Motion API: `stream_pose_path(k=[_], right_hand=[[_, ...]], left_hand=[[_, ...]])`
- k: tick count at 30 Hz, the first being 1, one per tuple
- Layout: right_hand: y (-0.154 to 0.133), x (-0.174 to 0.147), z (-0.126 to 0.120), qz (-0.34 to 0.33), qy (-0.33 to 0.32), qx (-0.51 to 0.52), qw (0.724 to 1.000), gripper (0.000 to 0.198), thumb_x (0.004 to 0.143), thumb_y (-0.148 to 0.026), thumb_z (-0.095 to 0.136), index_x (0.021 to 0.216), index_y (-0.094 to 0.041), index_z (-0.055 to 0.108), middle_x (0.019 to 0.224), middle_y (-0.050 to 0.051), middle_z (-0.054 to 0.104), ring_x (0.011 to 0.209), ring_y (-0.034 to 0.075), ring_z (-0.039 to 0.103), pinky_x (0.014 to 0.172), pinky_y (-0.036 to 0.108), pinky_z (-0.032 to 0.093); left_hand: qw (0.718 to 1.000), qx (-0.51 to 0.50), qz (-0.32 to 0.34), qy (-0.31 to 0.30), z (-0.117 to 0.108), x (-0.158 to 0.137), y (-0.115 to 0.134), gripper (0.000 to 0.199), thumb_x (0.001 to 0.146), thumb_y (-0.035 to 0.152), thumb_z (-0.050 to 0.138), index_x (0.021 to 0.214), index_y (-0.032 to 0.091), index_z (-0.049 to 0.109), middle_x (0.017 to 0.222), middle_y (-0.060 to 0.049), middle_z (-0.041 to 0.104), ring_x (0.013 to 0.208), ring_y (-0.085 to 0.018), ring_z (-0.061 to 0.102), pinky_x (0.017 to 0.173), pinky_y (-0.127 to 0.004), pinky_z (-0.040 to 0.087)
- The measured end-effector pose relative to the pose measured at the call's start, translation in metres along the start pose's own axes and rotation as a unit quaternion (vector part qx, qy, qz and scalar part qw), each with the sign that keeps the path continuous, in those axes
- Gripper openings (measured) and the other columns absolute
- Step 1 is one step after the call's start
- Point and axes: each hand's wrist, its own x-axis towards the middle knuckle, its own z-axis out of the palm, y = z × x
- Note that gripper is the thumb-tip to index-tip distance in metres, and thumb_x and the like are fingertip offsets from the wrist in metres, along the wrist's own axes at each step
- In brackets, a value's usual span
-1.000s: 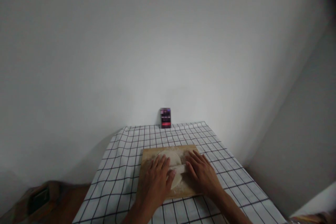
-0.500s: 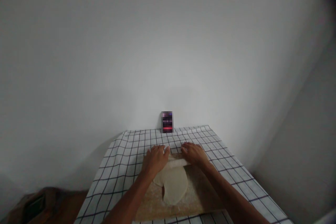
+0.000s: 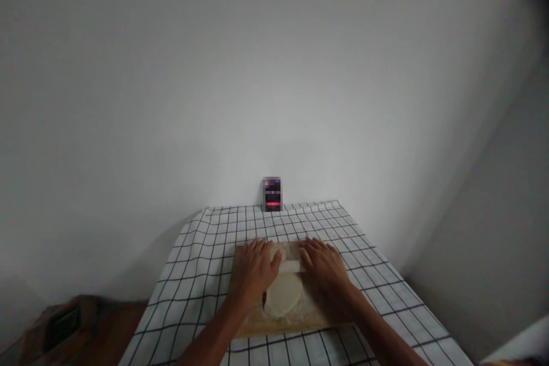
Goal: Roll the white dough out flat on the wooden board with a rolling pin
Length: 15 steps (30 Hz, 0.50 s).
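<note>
A pale rolling pin (image 3: 291, 266) lies crosswise over a thin sheet of dough (image 3: 283, 295) on a floured wooden board (image 3: 315, 320). On the pin's left end rests my left hand (image 3: 256, 267), its fingers stretched forward and the thumb held apart. My right hand (image 3: 325, 263) lies the same way over the right end, fingers extended past the pin. Both hands press from above and hide the pin's ends. Part of the dough's left edge is behind my left hand.
A white cloth with dark grid lines (image 3: 193, 274) covers the table under the board. At the far edge a small dark pixelated object (image 3: 273, 194) stands against the wall (image 3: 274, 97). A brownish item (image 3: 64, 326) sits low at the left, beyond the table.
The hands and rolling pin now sit slightly nearer relative to the board. The far part of the board shows more, and the view has shifted a little.
</note>
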Motion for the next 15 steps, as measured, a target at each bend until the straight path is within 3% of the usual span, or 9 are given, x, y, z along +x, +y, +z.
stream_pose_path(k=[5, 8, 11, 15], right_hand=[[-0.004, -0.060, 0.011, -0.009, 0.054, 0.020, 0.998, 0.047, 0.110, -0.044, 0.032, 0.126, -0.037, 0.076, 0.149, 0.002, 0.069, 0.144, 0.029, 0.059, 0.121, 0.058, 0.044], [-0.003, -0.082, 0.021, -0.010, 0.076, 0.037, 0.996, 0.045, 0.107, -0.050, 0.038, 0.138, -0.041, 0.070, 0.156, -0.001, 0.062, 0.149, 0.029, 0.054, 0.124, 0.057, 0.044], [-0.002, -0.081, 0.022, -0.017, 0.076, 0.045, 0.996, 0.047, 0.107, -0.050, 0.038, 0.140, -0.039, 0.070, 0.156, 0.000, 0.063, 0.150, 0.030, 0.053, 0.126, 0.057, 0.042], [0.000, -0.048, 0.009, -0.018, 0.054, 0.039, 0.998, 0.047, 0.110, -0.045, 0.034, 0.132, -0.033, 0.074, 0.151, 0.004, 0.068, 0.148, 0.030, 0.055, 0.125, 0.062, 0.039]], left_hand=[[0.998, 0.010, 0.045, 0.034, 0.005, -0.036, 0.005, 0.045, 0.111, 0.044, 0.042, 0.140, 0.019, 0.066, 0.149, -0.013, 0.067, 0.147, -0.035, 0.055, 0.124, -0.060, 0.039], [0.996, 0.010, 0.081, 0.046, 0.007, -0.055, 0.005, 0.049, 0.111, 0.044, 0.042, 0.148, 0.018, 0.061, 0.156, -0.012, 0.062, 0.148, -0.034, 0.054, 0.124, -0.058, 0.041], [0.995, 0.013, 0.086, 0.050, 0.005, -0.060, 0.006, 0.048, 0.111, 0.043, 0.044, 0.148, 0.017, 0.060, 0.154, -0.013, 0.064, 0.146, -0.033, 0.057, 0.123, -0.058, 0.044], [0.997, 0.029, 0.060, 0.046, -0.001, -0.041, 0.011, 0.042, 0.111, 0.040, 0.047, 0.141, 0.019, 0.066, 0.146, -0.012, 0.070, 0.138, -0.033, 0.063, 0.120, -0.060, 0.046]])
